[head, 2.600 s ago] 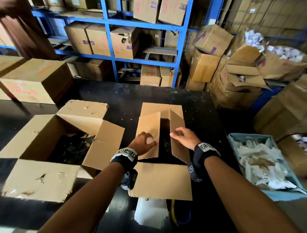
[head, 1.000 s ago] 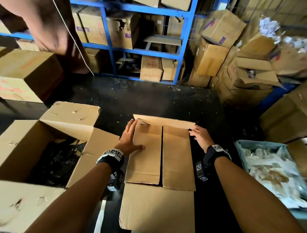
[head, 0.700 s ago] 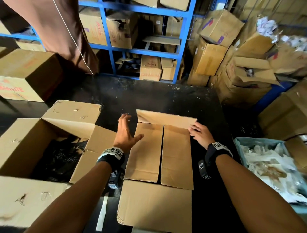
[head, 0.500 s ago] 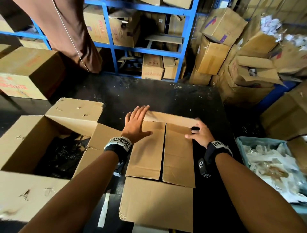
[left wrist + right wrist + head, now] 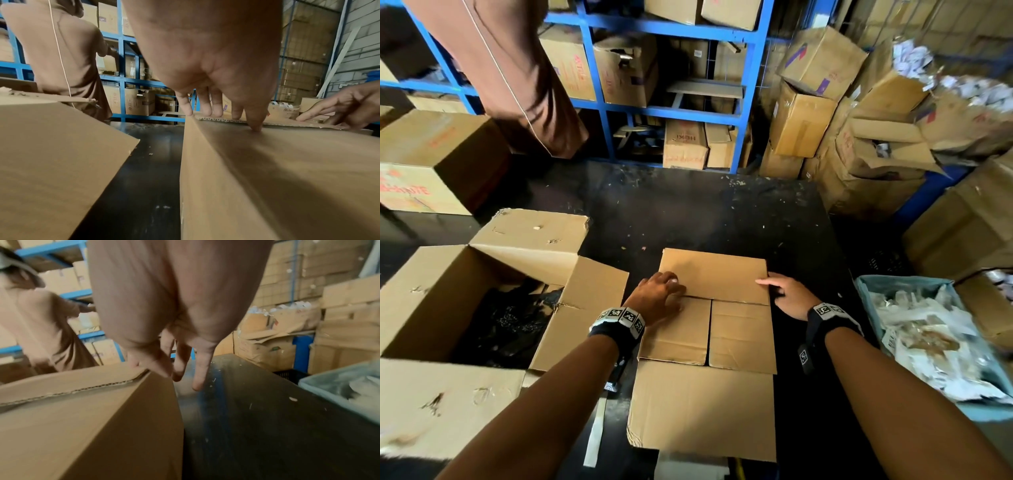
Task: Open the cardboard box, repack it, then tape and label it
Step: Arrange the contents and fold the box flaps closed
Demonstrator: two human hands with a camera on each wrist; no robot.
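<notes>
A small cardboard box (image 5: pixel 739 335) stands mid-table with its two side flaps folded flat. The far flap (image 5: pixel 715 274) now lies down over them, while the near flap (image 5: pixel 702 411) hangs out towards me. My left hand (image 5: pixel 657 294) presses its fingertips (image 5: pixel 216 105) on the far flap's left end, with the thumb on the side flap below. My right hand (image 5: pixel 784 294) is at the box's far right corner, fingers (image 5: pixel 180 368) loosely straight, index finger touching the flap's corner. The box's contents are hidden.
A large open box (image 5: pixel 431 291) with dark contents sits close on the left, its flap near my left wrist. A blue-grey bin (image 5: pixel 866 291) of white packets stands to the right. A person in brown (image 5: pixel 517 85) works at blue shelving (image 5: pixel 750 85) beyond the table. A white strip (image 5: pixel 595 435) lies on the table.
The far flap, upright half a second ago, has come down flat over the side flaps. My left hand came over onto its top; my right hand shifted to its right corner.
</notes>
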